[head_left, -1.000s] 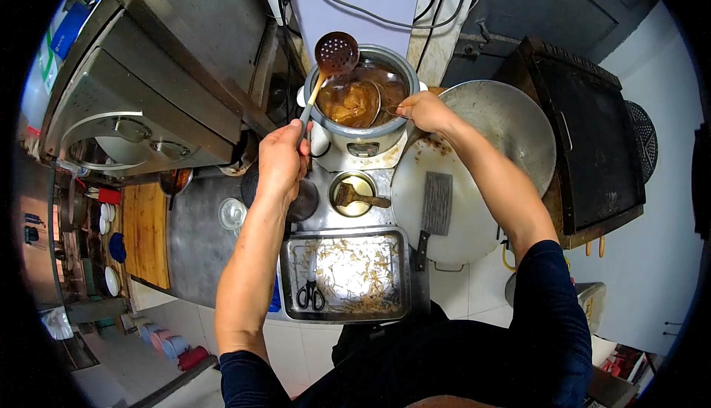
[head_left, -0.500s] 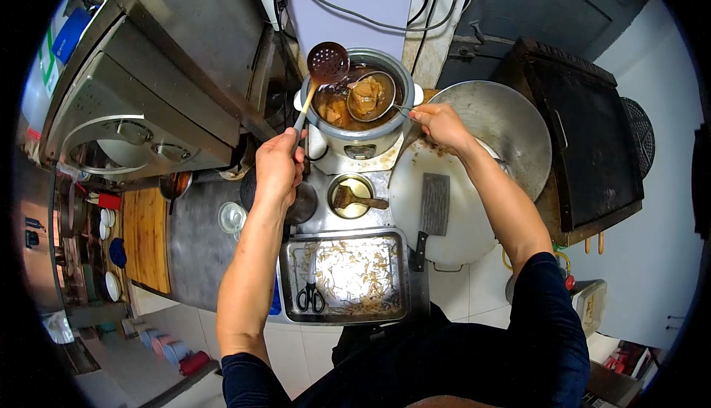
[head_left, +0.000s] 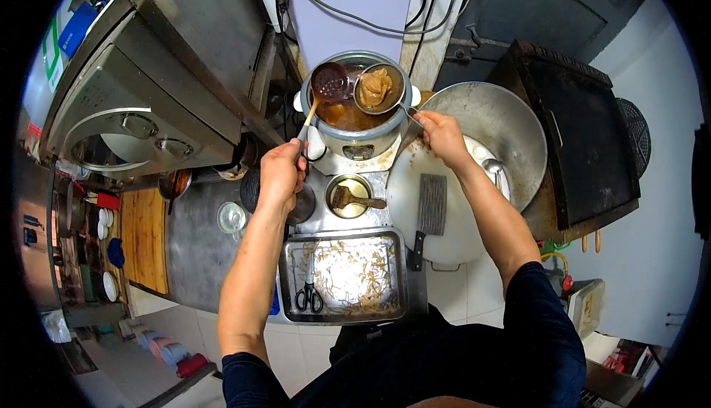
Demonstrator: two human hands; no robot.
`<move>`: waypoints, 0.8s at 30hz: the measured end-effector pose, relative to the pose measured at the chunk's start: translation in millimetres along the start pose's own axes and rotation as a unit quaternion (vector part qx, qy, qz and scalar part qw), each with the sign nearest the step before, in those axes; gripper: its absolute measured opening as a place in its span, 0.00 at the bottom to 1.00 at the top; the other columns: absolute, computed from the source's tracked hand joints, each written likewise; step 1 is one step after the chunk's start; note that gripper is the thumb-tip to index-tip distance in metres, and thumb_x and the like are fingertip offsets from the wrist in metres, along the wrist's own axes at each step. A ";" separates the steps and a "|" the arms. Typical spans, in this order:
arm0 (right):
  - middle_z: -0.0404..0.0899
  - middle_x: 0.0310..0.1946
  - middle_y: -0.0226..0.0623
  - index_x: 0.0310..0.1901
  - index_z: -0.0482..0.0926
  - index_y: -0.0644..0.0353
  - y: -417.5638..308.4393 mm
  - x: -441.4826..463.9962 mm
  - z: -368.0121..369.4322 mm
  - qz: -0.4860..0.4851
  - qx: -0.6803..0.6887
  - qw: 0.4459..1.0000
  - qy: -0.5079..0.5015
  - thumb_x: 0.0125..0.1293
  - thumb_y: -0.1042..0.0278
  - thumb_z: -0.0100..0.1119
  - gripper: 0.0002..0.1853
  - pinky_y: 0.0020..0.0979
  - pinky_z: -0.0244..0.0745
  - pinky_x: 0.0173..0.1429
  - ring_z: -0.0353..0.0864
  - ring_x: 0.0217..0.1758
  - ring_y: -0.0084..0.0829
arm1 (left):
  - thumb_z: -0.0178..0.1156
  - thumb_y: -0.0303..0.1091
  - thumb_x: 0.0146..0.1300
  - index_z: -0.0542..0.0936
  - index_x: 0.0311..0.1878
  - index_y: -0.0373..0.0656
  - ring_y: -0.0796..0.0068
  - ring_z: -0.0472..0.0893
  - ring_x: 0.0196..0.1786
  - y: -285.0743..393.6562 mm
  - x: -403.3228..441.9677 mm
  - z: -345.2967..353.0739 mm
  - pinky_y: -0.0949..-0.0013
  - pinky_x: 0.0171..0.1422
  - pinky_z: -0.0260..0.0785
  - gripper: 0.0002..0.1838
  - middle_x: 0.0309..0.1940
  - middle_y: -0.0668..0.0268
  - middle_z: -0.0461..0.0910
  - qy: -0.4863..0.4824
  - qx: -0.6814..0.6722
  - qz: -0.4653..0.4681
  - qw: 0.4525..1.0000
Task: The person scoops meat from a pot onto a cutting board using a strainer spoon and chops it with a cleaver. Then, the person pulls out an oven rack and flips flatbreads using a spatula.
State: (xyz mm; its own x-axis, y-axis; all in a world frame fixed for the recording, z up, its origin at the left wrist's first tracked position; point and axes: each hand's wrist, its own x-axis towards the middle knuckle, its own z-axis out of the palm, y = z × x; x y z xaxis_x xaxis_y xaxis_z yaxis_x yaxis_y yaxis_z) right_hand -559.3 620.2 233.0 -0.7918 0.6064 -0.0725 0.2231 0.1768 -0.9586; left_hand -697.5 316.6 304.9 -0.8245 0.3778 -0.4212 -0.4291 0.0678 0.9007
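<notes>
My left hand (head_left: 281,175) is closed round the handle of a dark slotted spoon (head_left: 329,81), whose perforated bowl hangs over the left side of a cooker pot (head_left: 360,138). In my right hand (head_left: 442,135) is the handle of a round strainer (head_left: 401,89). Its bowl is above the brown liquid (head_left: 344,117) in the pot and carries a lump of tan, wrinkled food (head_left: 375,87); I cannot tell its kind. Another pale piece shows dimly in the liquid. The two bowls are side by side, with the strainer on the right.
A cleaver (head_left: 432,204) lies on a round white board (head_left: 466,230). Nearer me, a metal tray (head_left: 404,289) holds scissors (head_left: 308,298) and shreds. A small bowl (head_left: 348,178) holds a brush (head_left: 355,199). A large metal wok (head_left: 511,123) stands to the right; cables hang behind the cooker.
The strainer has risen out of the liquid with the food lump in it and shifted slightly right. The slotted spoon has come lower, closer to the pot.
</notes>
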 end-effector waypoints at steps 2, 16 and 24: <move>0.75 0.22 0.25 0.50 0.86 0.64 -7.2 0.4 -0.8 0.027 0.036 0.999 0.017 0.74 0.65 0.58 0.13 0.26 0.66 0.29 0.68 0.24 0.17 | 0.52 0.41 0.77 0.80 0.45 0.37 0.85 0.60 0.13 -1.8 3.2 -0.1 0.77 0.15 0.47 0.15 0.19 0.74 0.70 0.003 0.005 -0.004 1.000; 0.76 0.24 0.23 0.50 0.86 0.64 -23.3 -8.1 4.6 0.035 0.012 0.997 0.067 0.75 0.65 0.58 0.13 0.24 0.65 0.29 0.68 0.25 0.17 | 0.50 0.42 0.78 0.80 0.48 0.40 0.86 0.62 0.17 2.7 0.5 -13.9 0.77 0.19 0.48 0.16 0.21 0.77 0.69 -0.016 0.030 -0.008 0.999; 0.78 0.23 0.27 0.49 0.86 0.63 -7.1 -1.5 7.1 0.015 0.016 0.996 0.085 0.75 0.65 0.57 0.13 0.27 0.66 0.28 0.69 0.24 0.19 | 0.51 0.42 0.78 0.79 0.48 0.40 0.86 0.62 0.17 -1.7 4.6 -18.2 0.76 0.19 0.48 0.15 0.21 0.77 0.70 -0.017 0.035 -0.017 0.999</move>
State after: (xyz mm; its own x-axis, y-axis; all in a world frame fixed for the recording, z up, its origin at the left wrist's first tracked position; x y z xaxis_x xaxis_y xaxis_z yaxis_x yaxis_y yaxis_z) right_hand -563.7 612.5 237.9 -0.6766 0.7342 -0.0566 0.2247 0.1327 -0.9654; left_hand -707.3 301.3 299.6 -0.7959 0.4054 -0.4496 -0.4290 0.1463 0.8914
